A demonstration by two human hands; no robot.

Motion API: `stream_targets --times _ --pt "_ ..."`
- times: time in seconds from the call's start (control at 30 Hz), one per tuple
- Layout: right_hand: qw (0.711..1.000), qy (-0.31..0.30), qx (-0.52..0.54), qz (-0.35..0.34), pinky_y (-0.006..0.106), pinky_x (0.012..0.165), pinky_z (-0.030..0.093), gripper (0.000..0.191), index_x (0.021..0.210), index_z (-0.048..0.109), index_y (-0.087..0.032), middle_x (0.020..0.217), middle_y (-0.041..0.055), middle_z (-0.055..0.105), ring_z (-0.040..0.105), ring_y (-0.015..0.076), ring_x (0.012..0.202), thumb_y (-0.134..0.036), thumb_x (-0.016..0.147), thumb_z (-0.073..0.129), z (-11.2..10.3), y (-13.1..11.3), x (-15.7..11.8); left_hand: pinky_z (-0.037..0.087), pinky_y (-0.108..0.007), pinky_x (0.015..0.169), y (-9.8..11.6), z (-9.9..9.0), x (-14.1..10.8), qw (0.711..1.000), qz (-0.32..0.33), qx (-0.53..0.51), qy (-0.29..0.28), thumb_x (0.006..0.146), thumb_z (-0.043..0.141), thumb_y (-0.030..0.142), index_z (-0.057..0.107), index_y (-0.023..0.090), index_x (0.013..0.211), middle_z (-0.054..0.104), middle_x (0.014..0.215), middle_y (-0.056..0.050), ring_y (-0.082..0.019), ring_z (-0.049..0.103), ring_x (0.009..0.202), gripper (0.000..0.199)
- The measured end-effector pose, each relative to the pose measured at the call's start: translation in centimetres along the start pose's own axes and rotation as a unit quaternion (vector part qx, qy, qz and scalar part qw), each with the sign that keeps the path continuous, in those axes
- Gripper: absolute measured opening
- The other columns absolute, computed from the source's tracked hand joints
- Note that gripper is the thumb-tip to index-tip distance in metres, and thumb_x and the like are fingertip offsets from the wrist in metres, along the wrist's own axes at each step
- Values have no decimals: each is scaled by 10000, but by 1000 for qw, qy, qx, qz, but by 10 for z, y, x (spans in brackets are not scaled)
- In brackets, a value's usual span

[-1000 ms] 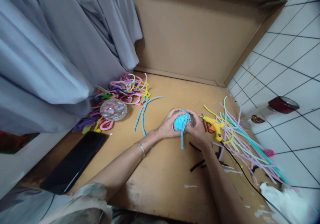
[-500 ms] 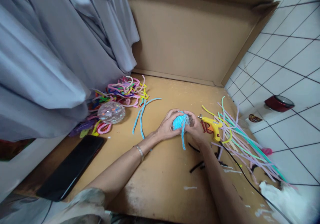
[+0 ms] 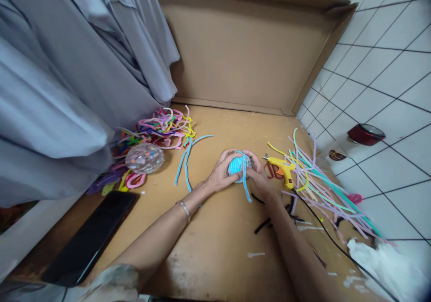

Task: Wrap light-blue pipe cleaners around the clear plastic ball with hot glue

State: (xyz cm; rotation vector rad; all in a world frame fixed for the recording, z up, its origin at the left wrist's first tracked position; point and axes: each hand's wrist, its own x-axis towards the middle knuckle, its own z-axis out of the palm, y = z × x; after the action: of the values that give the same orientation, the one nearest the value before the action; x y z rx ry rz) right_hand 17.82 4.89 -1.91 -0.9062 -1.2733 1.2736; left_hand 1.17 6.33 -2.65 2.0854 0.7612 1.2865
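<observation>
Between my hands sits a ball wrapped in blue pipe cleaner [image 3: 235, 167], with a speckled clear part showing on its right side. My left hand [image 3: 220, 172] curls round the ball's left side. On the right, my right hand [image 3: 258, 176] grips the other side, its thumb pressing near a loose blue strand [image 3: 247, 189] that hangs down the front. Just right of that hand lies a yellow glue gun [image 3: 284, 169], its nozzle pointing left. Blue pipe cleaners [image 3: 186, 163] rest on the table left of my hands.
A clear speckled ball [image 3: 144, 158] sits by a pile of colourful pipe cleaners [image 3: 164, 129]. A black phone [image 3: 90, 239] lies at left. Straight pastel pipe cleaners [image 3: 333, 194], red-handled scissors [image 3: 271, 171], black pieces [image 3: 262, 225], a red-lidded jar [image 3: 365, 133] and white tissue [image 3: 384, 266] are at right.
The camera view has shifted slightly, moving most things a little to the left. Both hands keep hold of the blue-wrapped ball, and the loose strand's end hangs a little further right relative to it.
</observation>
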Motion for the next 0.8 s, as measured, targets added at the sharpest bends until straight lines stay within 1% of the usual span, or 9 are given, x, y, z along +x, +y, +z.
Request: stream_targets --times 0.07,0.17,0.23,0.37,0.53,0.67,0.8 --pt "1000 11 4 9 342 881 485 484 1160 554 -257 1121 29 633 588 212 1008 -218 682 619 2 -2 0 375 -488 1064 1 1 0 1000 -4 3 -1 765 632 286 498 224 1260 417 1311 -122 -294 427 1264 517" --pt "1000 20 7 1 324 814 497 461 1113 564 -260 1057 20 642 601 199 928 -209 657 613 5 -4 -1 378 -489 1059 1 2 -1 1000 11 3 6 755 642 272 509 232 1249 422 1314 -121 -292 427 1268 513" --pt "1000 24 6 -9 319 809 497 457 1103 560 -261 1059 21 636 597 196 926 -222 651 624 7 -5 -1 380 -493 1055 0 2 -1 1000 20 -1 11 755 648 267 514 233 1243 424 1313 -124 -291 432 1268 507" --pt "999 32 6 -10 309 785 499 450 1076 553 -247 1037 27 629 591 195 913 -271 641 666 10 -7 -1 389 -495 1053 0 3 -2 1000 18 -1 10 782 652 297 529 227 1233 436 1315 -133 -291 447 1261 473" --pt "999 43 10 -12 284 762 486 427 1029 562 -244 988 12 624 581 174 875 -228 615 666 11 -7 1 389 -492 1059 0 4 -2 1000 17 3 18 804 642 328 540 229 1234 447 1320 -128 -285 456 1257 452" --pt "998 40 37 6 263 723 485 440 1020 568 -240 968 3 627 584 160 834 -201 597 679 10 -9 1 393 -487 1053 0 4 -2 999 31 -1 17 795 632 286 535 217 1233 448 1310 -132 -282 456 1257 454" --pt "997 29 69 29 273 691 497 429 1056 558 -247 997 17 648 604 171 814 -227 640 661 9 -9 -2 387 -500 1056 0 3 -2 999 31 1 13 770 643 273 533 227 1232 443 1321 -126 -289 440 1273 477"
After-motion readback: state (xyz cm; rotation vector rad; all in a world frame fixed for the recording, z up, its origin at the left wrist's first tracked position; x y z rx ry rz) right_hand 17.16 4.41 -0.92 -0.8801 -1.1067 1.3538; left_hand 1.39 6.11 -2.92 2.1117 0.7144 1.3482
